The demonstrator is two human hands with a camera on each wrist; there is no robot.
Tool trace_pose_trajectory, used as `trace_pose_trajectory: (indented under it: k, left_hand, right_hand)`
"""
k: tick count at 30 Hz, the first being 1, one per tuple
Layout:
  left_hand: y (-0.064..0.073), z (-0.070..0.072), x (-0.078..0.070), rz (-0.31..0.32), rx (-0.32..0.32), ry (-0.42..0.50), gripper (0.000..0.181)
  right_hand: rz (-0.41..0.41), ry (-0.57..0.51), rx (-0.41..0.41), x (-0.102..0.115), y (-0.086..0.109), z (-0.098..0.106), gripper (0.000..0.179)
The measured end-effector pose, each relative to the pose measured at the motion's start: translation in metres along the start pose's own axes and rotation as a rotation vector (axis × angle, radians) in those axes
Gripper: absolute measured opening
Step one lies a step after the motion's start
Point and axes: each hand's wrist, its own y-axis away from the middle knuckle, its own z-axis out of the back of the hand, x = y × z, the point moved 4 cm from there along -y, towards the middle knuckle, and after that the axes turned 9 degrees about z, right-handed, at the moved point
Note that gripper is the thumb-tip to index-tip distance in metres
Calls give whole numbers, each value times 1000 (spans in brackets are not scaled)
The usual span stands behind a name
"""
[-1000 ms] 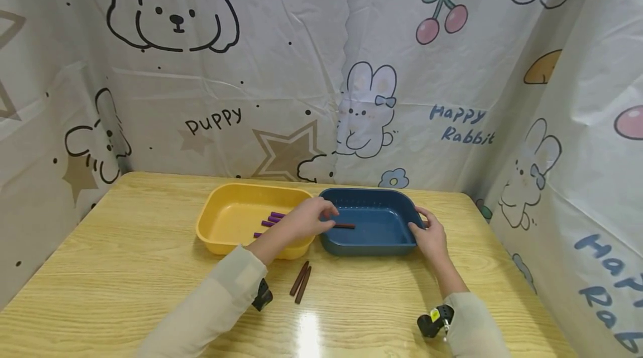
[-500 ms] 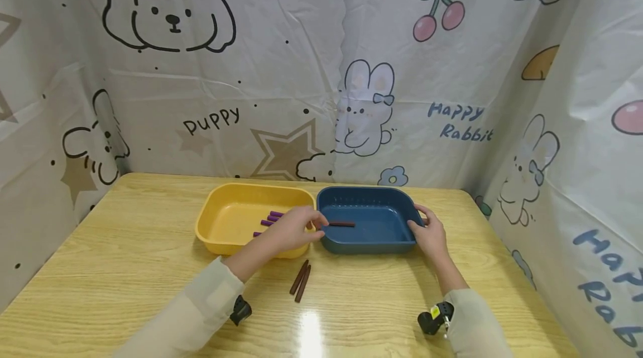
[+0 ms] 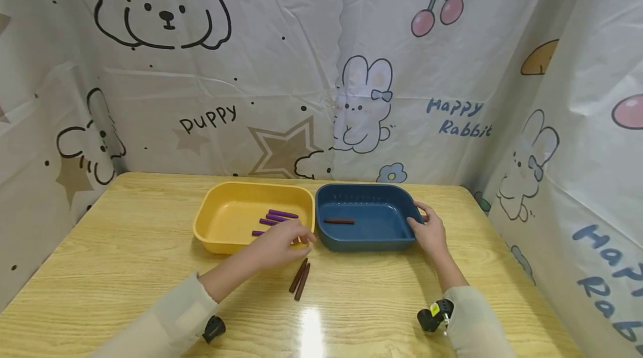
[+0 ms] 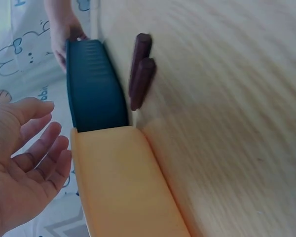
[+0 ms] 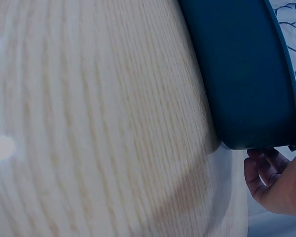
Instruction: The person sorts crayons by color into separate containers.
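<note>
My left hand (image 3: 281, 244) hovers over the front right corner of the yellow plastic bin (image 3: 216, 242), holding nothing. Its fingers (image 4: 48, 148) are loosely bent, with the thumb apart from them. Several purple sticks (image 3: 282, 214) lie in that bin, partly behind the hand. In the blue plastic bin (image 3: 372, 244) rests one brown stick (image 3: 339, 221). My right hand (image 3: 429, 232) grips this bin's right rim, thumb over the edge and fingers outside. Two brown sticks (image 3: 299, 280) lie side by side on the table, in front of where the bins meet; the left wrist view shows their faceted sides.
Both bins stand side by side near the back of the wooden table (image 3: 361, 302). Behind and around it hangs a white printed curtain (image 3: 281, 56). A small black camera is on each wrist, the right camera (image 3: 435, 316) below the sleeve's cuff.
My left hand has drawn back from the blue bin, moving left and toward me, over the yellow bin's front corner. The brown stick in the blue bin is now fully visible. My right hand keeps its grip.
</note>
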Motion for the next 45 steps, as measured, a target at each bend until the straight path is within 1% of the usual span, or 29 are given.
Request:
trace_pose_trajectory:
  k: [4,8,10,13,17,20,21,25,29,33,41,45]
  left_hand:
    - [10,-3,2,-4,17,-3,18]
    - [19,-4,1,-34,33,0,17]
    - [23,-6,1,-30,57,7,17]
    - [28,-10,0,-40,90,3,13]
    - [33,-19,4,-4,131,-3,11]
    - [36,-26,10,58,150,12,15]
    - [37,-28,12,75,151,17,17]
    - [39,-32,18,98,134,29,24]
    - [39,-35,24,132,117,44,30]
    - [38,-38,28,161,114,47,35]
    - [35,-39,31,170,108,43,32]
    - [35,-39,29,185,101,25,26]
  right_hand:
    - [-5,6,5,0,0,-2,49]
    - [-8,12,7,0,0,-1,50]
    - [-6,8,6,0,0,-1,50]
    - [-8,2,2,1,1,0,50]
    - [-2,-1,1,1,1,0,50]
    - [-7,-2,7,0,1,-1,50]
    - [-4,-4,7,0,1,-1,50]
    - [-11,-5,3,0,1,-1,50]
    - [-6,-2,-2,0,0,0,50]
    - [-5,-2,0,0,1,1,51]
    - [-5,-4,6,-2,0,0,51]
    - [-6,-2,14,-2,-1,0,51]
